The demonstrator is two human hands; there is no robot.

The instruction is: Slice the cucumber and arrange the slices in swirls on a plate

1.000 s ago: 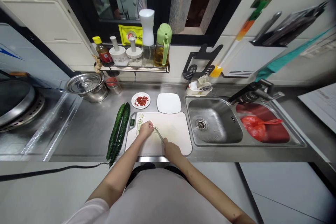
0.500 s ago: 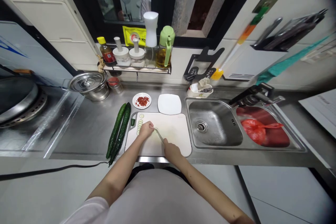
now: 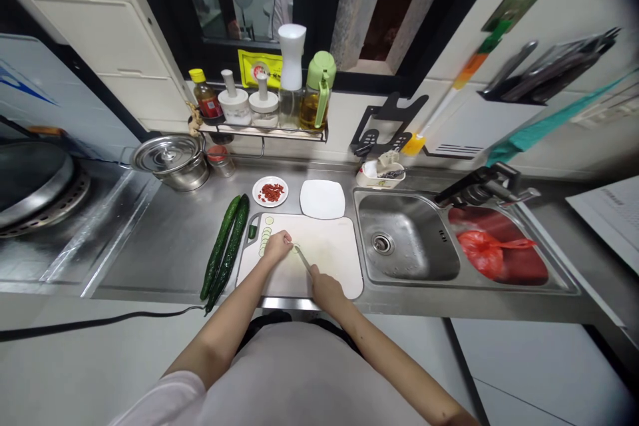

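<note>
On a white cutting board (image 3: pixel 329 253), my left hand (image 3: pixel 276 246) is curled over a cucumber piece that its fingers mostly hide. My right hand (image 3: pixel 325 287) grips the handle of a knife (image 3: pixel 301 256) whose blade tip sits right beside the left fingers. Several thin cucumber slices (image 3: pixel 264 239) lie in a row at the board's left end, next to a dark green stub (image 3: pixel 252 231). Two whole cucumbers (image 3: pixel 225 251) lie on the steel counter left of the board.
Behind the board stand a small dish of red chili pieces (image 3: pixel 270 191) and an empty white square plate (image 3: pixel 322 199). A sink (image 3: pixel 407 246) is to the right, with a red bag (image 3: pixel 482 254) in the far basin. A lidded pot (image 3: pixel 170 160) and condiment rack (image 3: pixel 264 106) stand at the back.
The hands and knife stay in nearly the same spot on the board. The camera view has shifted slightly, nothing else has moved.
</note>
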